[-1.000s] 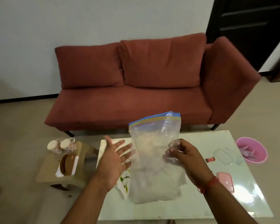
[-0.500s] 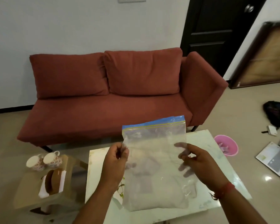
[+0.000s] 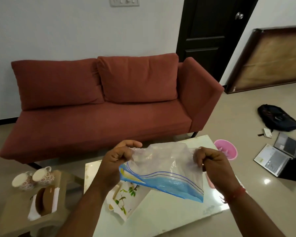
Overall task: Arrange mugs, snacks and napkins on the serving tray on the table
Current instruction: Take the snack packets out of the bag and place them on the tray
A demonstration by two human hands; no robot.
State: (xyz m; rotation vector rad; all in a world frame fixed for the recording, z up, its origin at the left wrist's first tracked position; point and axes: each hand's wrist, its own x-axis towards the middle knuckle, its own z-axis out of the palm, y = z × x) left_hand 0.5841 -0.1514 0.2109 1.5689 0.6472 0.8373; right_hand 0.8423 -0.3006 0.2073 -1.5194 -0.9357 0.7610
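Clear zip bag (image 3: 162, 165) now flipped, seal down; both hands (image 3: 117, 161) pinching.

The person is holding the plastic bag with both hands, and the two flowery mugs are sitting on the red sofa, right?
Not quite. Both the left hand and right hand do hold the plastic bag, but the head view shows the two flowery mugs on the small side table beside the glass table, not on the sofa.

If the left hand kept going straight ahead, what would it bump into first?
Probably the red sofa. The left hand, gripping the plastic bag, points that way, but depth is hard to judge.
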